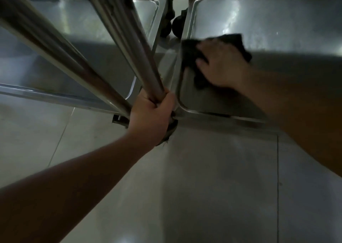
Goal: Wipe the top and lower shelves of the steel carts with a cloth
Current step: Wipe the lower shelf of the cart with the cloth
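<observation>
While I crouch low, the head view shows my right hand (221, 62) pressing the dark cloth (192, 58) flat, fingers spread, on the near left corner of the right cart's lower shelf (268, 30). My left hand (153, 111) grips a steel upright (144, 58) between the two carts. I judge the cloth soft and light, best held under a flat palm; the steel looks slick. Blur hides my fingertips, and the upper shelf is cut off above.

Steel lower shelf (277, 30) with raised rim, dark cloth (192, 58) lying on it, tiled floor (203, 187) below
</observation>
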The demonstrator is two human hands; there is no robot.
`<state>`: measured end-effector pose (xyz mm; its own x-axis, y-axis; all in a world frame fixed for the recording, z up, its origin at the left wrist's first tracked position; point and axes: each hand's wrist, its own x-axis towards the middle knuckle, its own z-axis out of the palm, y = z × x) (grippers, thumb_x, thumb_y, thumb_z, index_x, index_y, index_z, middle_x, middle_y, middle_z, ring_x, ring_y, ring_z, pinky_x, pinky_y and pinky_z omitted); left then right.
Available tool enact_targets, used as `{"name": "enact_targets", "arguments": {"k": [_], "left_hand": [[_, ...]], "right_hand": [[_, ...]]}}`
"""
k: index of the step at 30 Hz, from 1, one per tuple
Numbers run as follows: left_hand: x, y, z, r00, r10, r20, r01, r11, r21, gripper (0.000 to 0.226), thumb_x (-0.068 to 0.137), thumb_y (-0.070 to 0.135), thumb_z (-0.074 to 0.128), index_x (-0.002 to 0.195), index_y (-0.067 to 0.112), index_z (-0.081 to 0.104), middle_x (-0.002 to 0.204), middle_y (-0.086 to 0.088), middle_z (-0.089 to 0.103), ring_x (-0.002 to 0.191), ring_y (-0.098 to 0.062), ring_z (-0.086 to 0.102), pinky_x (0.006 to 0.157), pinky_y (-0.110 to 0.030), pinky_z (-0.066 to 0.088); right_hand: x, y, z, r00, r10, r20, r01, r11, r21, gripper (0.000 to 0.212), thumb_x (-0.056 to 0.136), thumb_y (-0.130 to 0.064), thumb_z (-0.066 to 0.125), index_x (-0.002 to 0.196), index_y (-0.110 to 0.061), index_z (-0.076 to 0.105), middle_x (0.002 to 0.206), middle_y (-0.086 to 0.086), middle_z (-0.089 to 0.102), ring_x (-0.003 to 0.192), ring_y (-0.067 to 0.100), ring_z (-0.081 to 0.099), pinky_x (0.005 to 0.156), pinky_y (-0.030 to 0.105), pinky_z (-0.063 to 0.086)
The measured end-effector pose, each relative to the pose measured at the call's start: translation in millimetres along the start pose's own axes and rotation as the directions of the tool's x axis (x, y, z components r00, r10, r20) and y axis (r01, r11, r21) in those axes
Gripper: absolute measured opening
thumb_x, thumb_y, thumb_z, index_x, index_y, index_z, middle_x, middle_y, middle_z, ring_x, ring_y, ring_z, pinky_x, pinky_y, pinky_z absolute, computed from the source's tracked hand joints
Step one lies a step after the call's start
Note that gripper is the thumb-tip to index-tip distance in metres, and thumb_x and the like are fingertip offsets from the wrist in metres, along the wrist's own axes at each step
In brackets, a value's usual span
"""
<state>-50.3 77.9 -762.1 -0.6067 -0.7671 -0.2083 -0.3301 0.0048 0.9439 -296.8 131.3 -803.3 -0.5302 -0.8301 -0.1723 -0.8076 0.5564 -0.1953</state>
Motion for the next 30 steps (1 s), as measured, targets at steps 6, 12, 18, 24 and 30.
{"name": "enact_targets", "arguments": {"k": [6, 12, 18, 24, 30], "left_hand": [[1, 0, 1, 0.999, 0.013, 0.032, -0.012, 1.0, -0.023, 0.019, 0.101, 0.006, 0.063, 0.101, -0.011, 0.054, 0.057, 0.008, 0.048, 0.048, 0.0, 0.05, 0.047, -0.012, 0.047], [3, 3, 2, 0.998, 0.057, 0.022, -0.057, 0.998, -0.009, 0.019, 0.101, 0.001, 0.061, 0.101, -0.016, 0.054, 0.065, -0.006, 0.048, 0.052, -0.007, 0.049, 0.048, -0.015, 0.046], [5, 2, 1, 0.997, 0.055, 0.047, -0.054, 0.998, -0.017, 0.019, 0.1, 0.001, 0.061, 0.1, -0.017, 0.053, 0.067, -0.007, 0.049, 0.054, -0.011, 0.048, 0.048, -0.013, 0.045], [6, -3, 1, 0.998, 0.062, 0.028, -0.062, 0.998, 0.015, 0.022, 0.1, 0.007, 0.063, 0.099, -0.014, 0.055, 0.062, -0.005, 0.052, 0.051, -0.009, 0.052, 0.046, -0.016, 0.049], [8, -9, 0, 0.992, 0.126, -0.012, -0.124, 0.985, 0.119, 0.015, 0.098, 0.018, 0.066, 0.096, 0.003, 0.064, 0.062, 0.001, 0.062, 0.055, -0.008, 0.061, 0.05, -0.02, 0.051]], "right_hand": [[73, -4, -20, 0.949, 0.308, 0.069, -0.313, 0.946, 0.087, 0.069, 0.109, -0.05, 0.029, 0.168, -0.025, 0.002, 0.176, 0.001, -0.004, 0.161, 0.033, -0.006, 0.128, 0.057, 0.003], [84, -16, -20, 0.969, 0.243, 0.053, -0.247, 0.961, 0.12, 0.065, 0.109, -0.05, 0.025, 0.168, -0.034, 0.003, 0.176, -0.004, 0.0, 0.162, 0.028, -0.004, 0.128, 0.055, 0.001], [90, -20, -20, 0.991, 0.121, 0.05, -0.127, 0.983, 0.133, 0.063, 0.106, -0.056, 0.025, 0.166, -0.041, 0.014, 0.176, -0.006, 0.006, 0.161, 0.032, 0.0, 0.125, 0.062, 0.003], [-2, -48, 10, 0.996, -0.077, 0.037, 0.072, 0.988, 0.139, 0.061, 0.105, -0.057, 0.021, 0.164, -0.041, 0.018, 0.175, -0.014, 0.008, 0.161, 0.02, 0.004, 0.127, 0.052, 0.005], [-95, -60, 40, 0.98, -0.186, 0.069, 0.177, 0.978, 0.113, 0.063, 0.105, -0.059, 0.006, 0.165, -0.043, 0.0, 0.173, -0.021, -0.004, 0.16, 0.009, -0.008, 0.129, 0.042, -0.003]]}}
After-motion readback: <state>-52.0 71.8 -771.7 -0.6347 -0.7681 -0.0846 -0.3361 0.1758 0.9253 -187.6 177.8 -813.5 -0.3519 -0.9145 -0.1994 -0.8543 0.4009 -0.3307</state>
